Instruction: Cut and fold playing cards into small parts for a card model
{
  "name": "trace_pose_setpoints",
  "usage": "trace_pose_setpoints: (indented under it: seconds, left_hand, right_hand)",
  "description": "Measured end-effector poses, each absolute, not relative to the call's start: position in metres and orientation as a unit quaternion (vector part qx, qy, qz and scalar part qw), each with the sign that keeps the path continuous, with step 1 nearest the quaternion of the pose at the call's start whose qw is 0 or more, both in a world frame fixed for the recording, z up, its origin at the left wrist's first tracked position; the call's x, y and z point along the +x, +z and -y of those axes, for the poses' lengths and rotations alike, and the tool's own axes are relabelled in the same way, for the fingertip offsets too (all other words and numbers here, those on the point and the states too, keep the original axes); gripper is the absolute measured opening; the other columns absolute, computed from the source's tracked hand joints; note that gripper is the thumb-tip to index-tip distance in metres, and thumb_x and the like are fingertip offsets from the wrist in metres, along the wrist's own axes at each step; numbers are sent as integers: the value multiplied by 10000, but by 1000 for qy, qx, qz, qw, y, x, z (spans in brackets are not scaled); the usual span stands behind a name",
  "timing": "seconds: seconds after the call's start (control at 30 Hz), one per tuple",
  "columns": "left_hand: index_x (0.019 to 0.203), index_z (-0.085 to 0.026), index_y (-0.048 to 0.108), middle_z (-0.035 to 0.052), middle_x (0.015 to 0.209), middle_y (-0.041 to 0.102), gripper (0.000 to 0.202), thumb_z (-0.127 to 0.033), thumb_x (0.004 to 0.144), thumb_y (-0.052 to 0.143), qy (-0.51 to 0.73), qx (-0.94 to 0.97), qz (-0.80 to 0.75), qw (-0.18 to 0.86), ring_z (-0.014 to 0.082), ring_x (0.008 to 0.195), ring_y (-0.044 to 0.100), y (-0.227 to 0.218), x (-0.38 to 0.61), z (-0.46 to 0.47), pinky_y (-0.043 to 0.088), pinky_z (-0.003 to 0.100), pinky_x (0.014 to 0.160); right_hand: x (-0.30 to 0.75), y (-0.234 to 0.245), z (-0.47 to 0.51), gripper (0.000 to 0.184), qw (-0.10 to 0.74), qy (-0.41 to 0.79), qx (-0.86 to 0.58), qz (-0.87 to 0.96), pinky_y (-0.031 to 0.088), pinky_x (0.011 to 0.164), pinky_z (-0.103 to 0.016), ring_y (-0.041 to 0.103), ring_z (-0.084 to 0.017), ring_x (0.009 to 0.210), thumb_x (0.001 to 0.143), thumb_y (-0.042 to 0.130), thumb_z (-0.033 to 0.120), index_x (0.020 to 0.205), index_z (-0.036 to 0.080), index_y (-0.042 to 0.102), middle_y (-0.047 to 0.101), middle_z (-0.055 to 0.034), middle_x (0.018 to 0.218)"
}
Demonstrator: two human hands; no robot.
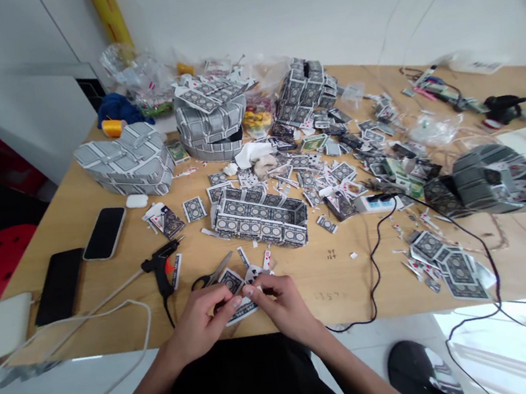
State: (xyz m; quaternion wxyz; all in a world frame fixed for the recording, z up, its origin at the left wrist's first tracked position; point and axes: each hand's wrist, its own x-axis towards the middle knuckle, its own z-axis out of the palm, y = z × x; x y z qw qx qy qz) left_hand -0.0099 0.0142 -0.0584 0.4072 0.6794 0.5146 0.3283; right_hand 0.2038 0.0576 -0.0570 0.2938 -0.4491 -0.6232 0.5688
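My left hand point(201, 320) and my right hand point(282, 302) meet at the table's front edge, fingers pinched together on a folded playing card piece point(241, 307). More small card pieces point(250, 272) lie just beyond my fingertips. Black-handled scissors point(210, 276) rest beside my left hand. A black glue gun point(160, 266) stands a little further left, its cord trailing off the table. A flat assembly of folded cards point(259, 219) lies behind the hands.
Two phones point(103, 233) point(58, 284) and a white box point(3, 324) sit left. Card-built shapes point(130, 159) point(211, 120) point(504, 177) stand at back and right. Loose cards point(448, 264), a power strip point(378, 204) and black cables point(374, 266) cover the right.
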Motion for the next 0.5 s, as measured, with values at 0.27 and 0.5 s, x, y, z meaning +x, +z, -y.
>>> trace_pose_setpoints:
  seconds: [0.27,0.5]
  left_hand:
    - [638,-190,430,-50,621,431,493,-325,1086,585,352,682,-511,387,107,586,445,-58,-7,-15,326,256,581]
    - [593,-197,382,-43,571,384,584,-443,1106,510,327,657,-521,436,113,548,407,-57,-9,-11,283,280,540]
  right_hand:
    - [206,-54,-59,528,306,572,-446,617,406,641,-285,557,-162,660,992,677,646,796,170,793,683,-23,699]
    - [208,-53,-59,520,320,563,-452,614,424,638,-286,562,-166,647,974,702,653,789,178,803,680,-19,672]
